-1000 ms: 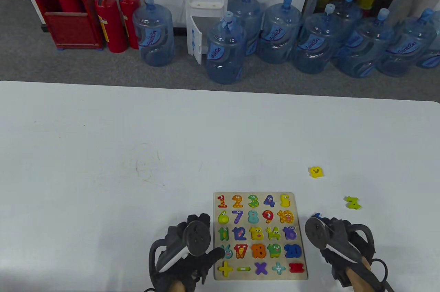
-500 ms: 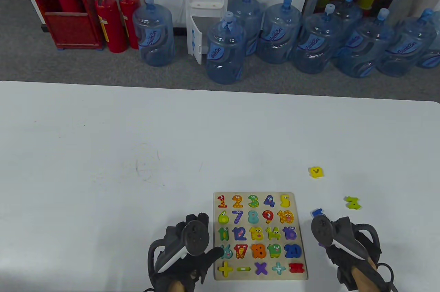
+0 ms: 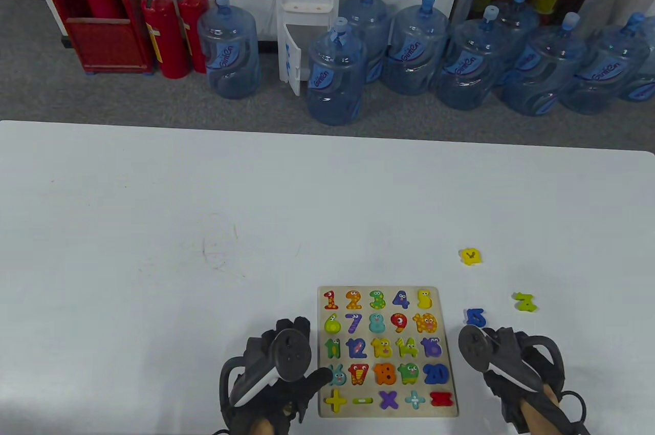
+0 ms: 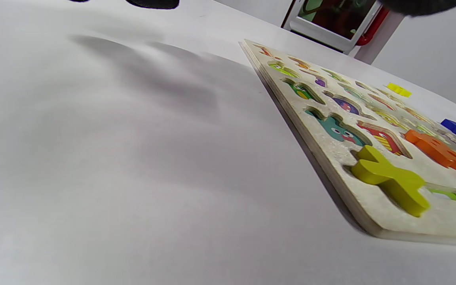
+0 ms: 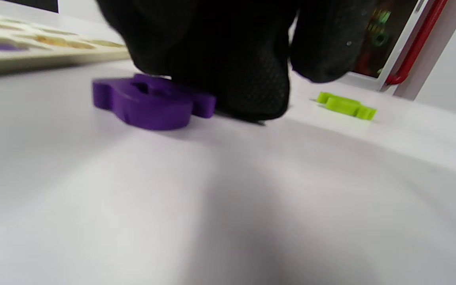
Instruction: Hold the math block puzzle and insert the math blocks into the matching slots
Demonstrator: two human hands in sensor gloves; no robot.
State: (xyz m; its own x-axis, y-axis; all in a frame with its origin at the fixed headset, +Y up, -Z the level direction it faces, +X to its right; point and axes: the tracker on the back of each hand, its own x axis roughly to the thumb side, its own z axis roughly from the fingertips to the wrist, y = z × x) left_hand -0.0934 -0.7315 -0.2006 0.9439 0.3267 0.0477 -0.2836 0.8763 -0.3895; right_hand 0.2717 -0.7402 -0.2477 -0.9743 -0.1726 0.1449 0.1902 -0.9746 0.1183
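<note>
The wooden puzzle board (image 3: 445,302) lies flat near the table's front edge; it also shows in the left wrist view (image 4: 374,217). A yellow plus block (image 4: 390,180) and an orange block (image 4: 436,150) sit in its slots. My left hand (image 3: 307,358) rests left of the board, thumb on its left edge. A blue-purple "15" block (image 3: 476,318) lies on the table right of the board. My right hand (image 3: 486,348) sits just in front of it. In the right wrist view my fingertips (image 5: 251,79) touch that block (image 5: 149,105), which lies flat.
A yellow block (image 3: 471,256) and a green block (image 3: 525,302) lie loose on the table to the right; the green one also shows in the right wrist view (image 5: 346,106). Water bottles and fire extinguishers stand on the floor beyond the table's far edge.
My right hand has drawn back toward the front edge, uncovering the "15" block that it mostly hid before. The left hand and the board have not moved.
</note>
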